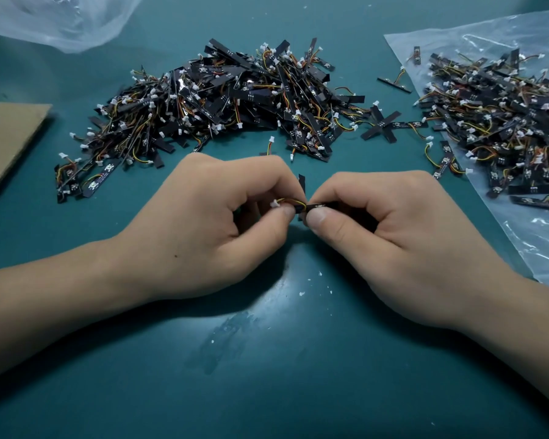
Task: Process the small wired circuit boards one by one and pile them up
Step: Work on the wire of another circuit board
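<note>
The teal surface (267, 375), flecked with small white scraps, carried both forearms, and the left hand (203, 223) and right hand (403, 229) met just in front of the central pile of wired circuit boards (222, 96). Each grip was closed tight on one small circuit board (301, 183). The left thumb and forefinger pinched it at its yellow and orange wires, beside the white connector (274, 203). The right thumb and forefinger pinched the black strip, one end of which stuck up between the two hands. To the right of the central pile a second heap of boards (504, 122) lay on a clear plastic bag (536, 248), with a few loose boards scattered between the two. Left of the central pile lay a sheet of cardboard (10, 137), and behind it to the left lay crumpled clear plastic (61, 20)
</note>
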A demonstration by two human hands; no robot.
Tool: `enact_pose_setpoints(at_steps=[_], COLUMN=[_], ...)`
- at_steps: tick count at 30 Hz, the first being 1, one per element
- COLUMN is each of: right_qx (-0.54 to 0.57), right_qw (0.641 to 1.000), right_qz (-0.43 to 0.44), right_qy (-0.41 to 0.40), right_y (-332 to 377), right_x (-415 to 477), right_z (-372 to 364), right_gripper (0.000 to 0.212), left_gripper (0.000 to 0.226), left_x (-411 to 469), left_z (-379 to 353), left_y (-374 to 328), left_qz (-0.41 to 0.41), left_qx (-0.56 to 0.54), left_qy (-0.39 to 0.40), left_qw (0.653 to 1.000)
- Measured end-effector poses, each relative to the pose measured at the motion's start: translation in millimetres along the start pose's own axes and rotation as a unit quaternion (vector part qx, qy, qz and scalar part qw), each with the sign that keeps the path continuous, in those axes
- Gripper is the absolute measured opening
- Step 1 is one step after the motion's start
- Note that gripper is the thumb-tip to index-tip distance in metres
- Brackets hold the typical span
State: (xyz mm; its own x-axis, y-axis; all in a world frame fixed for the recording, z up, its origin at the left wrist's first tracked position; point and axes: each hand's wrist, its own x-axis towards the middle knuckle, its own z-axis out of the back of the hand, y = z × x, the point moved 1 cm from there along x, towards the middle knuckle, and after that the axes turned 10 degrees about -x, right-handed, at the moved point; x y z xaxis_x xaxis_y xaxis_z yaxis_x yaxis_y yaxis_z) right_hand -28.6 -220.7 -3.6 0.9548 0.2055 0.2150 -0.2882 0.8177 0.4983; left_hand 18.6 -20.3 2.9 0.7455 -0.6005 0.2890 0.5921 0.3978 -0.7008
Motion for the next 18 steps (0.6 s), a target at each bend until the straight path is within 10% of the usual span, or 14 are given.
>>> enact_pose_setpoints(at_steps=[18], right_qx=[0.007], right_qw=[1.0], right_qz=[-0.02], right_qy=[0.0], right_y=[0.9], right_x=[-1.3], right_z=[1.0], right_gripper=[0.028], left_gripper=[0.01], left_x=[2.6], left_z=[1.3], left_y=[5.8], left_qz=[-0.029], left_qx=[-0.037], left_qy=[-0.007], left_qw=[0.999])
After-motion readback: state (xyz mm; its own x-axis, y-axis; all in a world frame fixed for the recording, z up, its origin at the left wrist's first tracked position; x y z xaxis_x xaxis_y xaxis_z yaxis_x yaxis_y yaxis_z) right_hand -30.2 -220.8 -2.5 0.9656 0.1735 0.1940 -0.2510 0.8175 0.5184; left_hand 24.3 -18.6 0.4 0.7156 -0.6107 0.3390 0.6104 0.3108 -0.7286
